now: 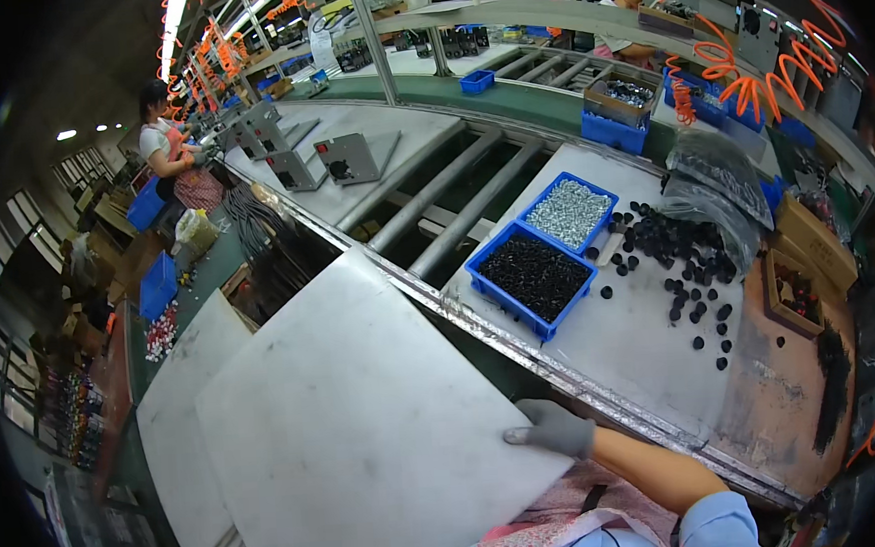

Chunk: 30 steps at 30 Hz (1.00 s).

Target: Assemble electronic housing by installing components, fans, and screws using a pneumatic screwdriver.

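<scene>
My right hand (pixel 555 431), in a grey glove, is closed on the near right edge of a large whitish flat board (pixel 351 409), its thumb lying on top. Tilted in front of me, the board overlaps the metal edge of the work line (pixel 418 290). More pale boards (pixel 182 435) stand stacked under and to the left of it. My left hand is out of sight. Ahead of the right hand are two blue bins, one with small black screws (pixel 533 276), the other with silver screws (pixel 567 213).
Loose black round caps (pixel 695 308) spill from a plastic bag (pixel 718 191) on the right. Steel rollers (pixel 474 211) cross the line. Grey metal housings (pixel 345 159) stand farther along. A co-worker (pixel 175 154) works at the far left. Orange coiled hoses (pixel 746 79) hang above.
</scene>
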{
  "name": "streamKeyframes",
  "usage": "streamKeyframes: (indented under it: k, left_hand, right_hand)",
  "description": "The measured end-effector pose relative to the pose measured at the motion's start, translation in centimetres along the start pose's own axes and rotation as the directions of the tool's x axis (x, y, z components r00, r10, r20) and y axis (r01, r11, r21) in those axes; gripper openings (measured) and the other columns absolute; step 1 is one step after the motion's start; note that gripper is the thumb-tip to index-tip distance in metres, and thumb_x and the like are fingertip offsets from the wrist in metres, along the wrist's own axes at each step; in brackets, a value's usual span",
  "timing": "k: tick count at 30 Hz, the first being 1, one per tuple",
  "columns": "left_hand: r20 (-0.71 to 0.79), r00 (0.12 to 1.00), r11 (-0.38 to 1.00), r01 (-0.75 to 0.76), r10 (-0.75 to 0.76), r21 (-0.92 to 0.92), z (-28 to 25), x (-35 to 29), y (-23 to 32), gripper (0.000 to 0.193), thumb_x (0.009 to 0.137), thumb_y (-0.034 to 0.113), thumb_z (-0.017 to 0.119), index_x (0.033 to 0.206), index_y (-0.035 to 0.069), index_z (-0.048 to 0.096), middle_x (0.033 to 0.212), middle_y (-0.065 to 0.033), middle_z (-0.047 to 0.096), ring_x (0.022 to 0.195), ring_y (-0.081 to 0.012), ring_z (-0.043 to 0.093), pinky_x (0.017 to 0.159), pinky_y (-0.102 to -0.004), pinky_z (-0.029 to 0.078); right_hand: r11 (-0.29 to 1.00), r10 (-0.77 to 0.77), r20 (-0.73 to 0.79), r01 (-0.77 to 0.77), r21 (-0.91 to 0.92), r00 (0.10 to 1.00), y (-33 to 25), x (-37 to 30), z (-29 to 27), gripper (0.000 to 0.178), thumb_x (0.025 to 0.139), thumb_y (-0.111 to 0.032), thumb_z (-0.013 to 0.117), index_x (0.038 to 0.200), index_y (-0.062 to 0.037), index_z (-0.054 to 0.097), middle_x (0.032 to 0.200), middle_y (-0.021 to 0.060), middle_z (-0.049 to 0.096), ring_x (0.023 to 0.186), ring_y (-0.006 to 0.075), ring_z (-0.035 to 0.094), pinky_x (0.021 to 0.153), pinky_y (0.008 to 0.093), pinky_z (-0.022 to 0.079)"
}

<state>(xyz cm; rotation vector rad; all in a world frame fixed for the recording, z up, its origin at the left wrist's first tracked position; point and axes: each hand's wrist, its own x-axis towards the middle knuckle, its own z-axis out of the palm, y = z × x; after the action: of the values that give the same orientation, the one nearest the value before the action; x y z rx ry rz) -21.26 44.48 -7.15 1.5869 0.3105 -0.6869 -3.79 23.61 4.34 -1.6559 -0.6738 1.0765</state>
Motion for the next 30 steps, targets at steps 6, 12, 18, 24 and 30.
streamKeyframes:
  k: [6, 12, 18, 24, 30]
  left_hand:
    - [-0.419, 0.892, 0.911, -0.303, 0.169, -0.279, -4.8, 3.2, 5.6, 0.054, 0.098, 0.046, 0.033, 0.130, 0.005, 0.048, 0.118, -0.0157, 0.054, 0.105, -0.0260, 0.054, 0.090, -0.0386, 0.046]
    - [-0.618, 0.754, 0.610, -0.602, 0.222, -0.515, -10.5, 11.1, 14.8, 0.056, 0.098, 0.047, 0.032, 0.133, 0.005, 0.045, 0.124, -0.0161, 0.049, 0.111, -0.0280, 0.050, 0.094, -0.0407, 0.043]
    - [-0.642, 0.731, 0.246, -0.682, 0.232, -0.688, -13.6, 19.3, 22.2, 0.058, 0.097, 0.048, 0.031, 0.136, 0.006, 0.041, 0.130, -0.0165, 0.045, 0.117, -0.0301, 0.046, 0.098, -0.0429, 0.040]
    - [-0.644, 0.715, 0.066, -0.682, 0.271, -0.729, -12.9, 22.6, 25.2, 0.061, 0.096, 0.049, 0.031, 0.138, 0.006, 0.038, 0.136, -0.0169, 0.041, 0.123, -0.0322, 0.041, 0.102, -0.0451, 0.037]
    - [-0.651, 0.680, 0.002, -0.692, 0.338, -0.722, -12.7, 20.5, 26.3, 0.063, 0.096, 0.051, 0.030, 0.141, 0.006, 0.035, 0.142, -0.0172, 0.036, 0.129, -0.0343, 0.037, 0.105, -0.0473, 0.034]
  right_hand:
    - [0.976, 0.163, -0.135, -0.140, 0.166, 0.977, -2.2, -7.4, -1.2, 0.051, 0.085, -0.024, 0.067, 0.123, 0.0062, 0.050, 0.106, 0.0131, 0.063, 0.096, 0.0165, 0.059, 0.086, 0.0319, 0.047]
    - [0.934, 0.041, -0.365, 0.094, 0.345, 0.930, -3.6, -12.3, -2.2, 0.054, 0.083, -0.014, 0.063, 0.129, 0.0079, 0.045, 0.113, 0.0151, 0.060, 0.103, 0.0190, 0.056, 0.091, 0.0322, 0.044]
    - [0.866, 0.034, -0.639, 0.297, 0.403, 0.768, -3.7, -16.2, -1.4, 0.070, 0.074, -0.015, 0.069, 0.131, 0.0105, 0.039, 0.117, 0.0169, 0.057, 0.106, 0.0219, 0.055, 0.092, 0.0339, 0.043]
    - [0.902, 0.016, -0.818, 0.344, 0.259, 0.574, -6.5, -12.8, -1.3, 0.048, 0.078, -0.013, 0.060, 0.119, 0.0080, 0.047, 0.109, 0.0141, 0.058, 0.099, 0.0194, 0.056, 0.089, 0.0323, 0.045]
    - [0.774, -0.354, -0.742, 0.623, 0.109, 0.569, -10.0, 1.1, -6.5, 0.039, 0.085, -0.012, 0.056, 0.119, 0.0062, 0.048, 0.107, 0.0132, 0.059, 0.096, 0.0180, 0.057, 0.083, 0.0310, 0.047]
